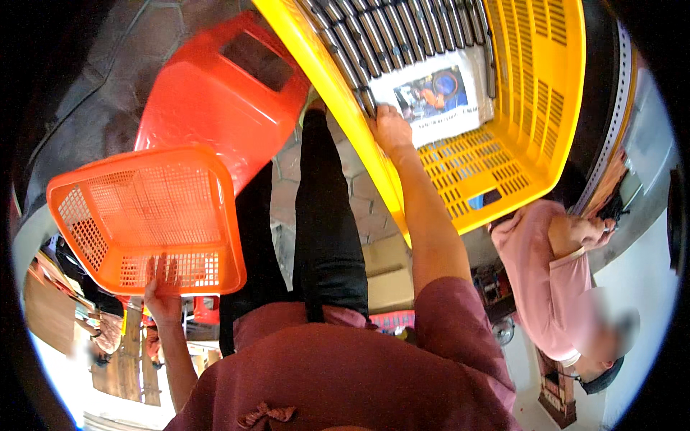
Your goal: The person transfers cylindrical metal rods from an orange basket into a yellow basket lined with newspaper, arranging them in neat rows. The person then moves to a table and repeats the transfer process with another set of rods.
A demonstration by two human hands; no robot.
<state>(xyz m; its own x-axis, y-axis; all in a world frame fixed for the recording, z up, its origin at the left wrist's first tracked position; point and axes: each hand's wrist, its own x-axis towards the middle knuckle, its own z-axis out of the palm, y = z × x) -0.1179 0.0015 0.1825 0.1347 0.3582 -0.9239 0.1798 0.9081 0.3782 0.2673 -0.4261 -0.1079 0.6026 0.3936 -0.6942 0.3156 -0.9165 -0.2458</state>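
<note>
My left hand [162, 293] holds an orange plastic mesh basket [231, 215] by its near side, the fingers showing through the holes. No loose items show inside this basket. My right hand [392, 131] reaches into a large yellow plastic crate [568, 108] along its left wall. Its fingers are curled at the end of a dark metal rod [357, 85], beside a white printed sheet with a picture [460, 129]; what they grip is hidden. Several such rods lie side by side in the crate's far part, past the sheet.
A red plastic stool [208, 108] stands behind the orange basket. Cardboard [388, 276] lies on the paved floor [359, 197] near my legs. At the right, a co-worker in a pink shirt [532, 266] is close to the crate. More people are at the far left.
</note>
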